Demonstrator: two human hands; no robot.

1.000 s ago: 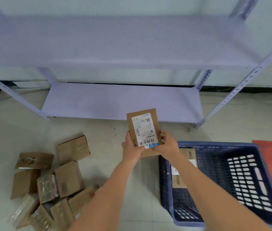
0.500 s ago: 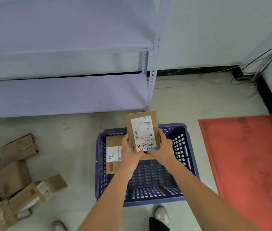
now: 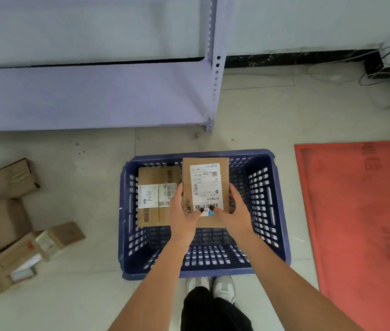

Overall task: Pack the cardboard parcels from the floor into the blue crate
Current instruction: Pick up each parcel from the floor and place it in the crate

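The blue crate (image 3: 277, 211) stands on the floor right in front of my feet. One cardboard parcel (image 3: 152, 211) with a white label lies flat inside it on the left. Both hands hold a second cardboard parcel (image 3: 204, 185), label up, over the crate's middle beside the first. My left hand (image 3: 184, 211) grips its left edge and my right hand (image 3: 234, 211) its right edge, thumbs on the barcode. Several more cardboard parcels (image 3: 5, 223) lie piled on the floor at the left.
A pale purple metal shelf rack (image 3: 93, 99) stands behind the crate, with its corner post (image 3: 215, 68) just above it. A red mat (image 3: 361, 223) covers the floor to the right. Cables (image 3: 389, 75) run along the wall at the far right.
The view has swung right and down so the crate is now centred. Both hands have carried the labelled parcel from beside the crate to over its middle and lower, near the parcel inside.
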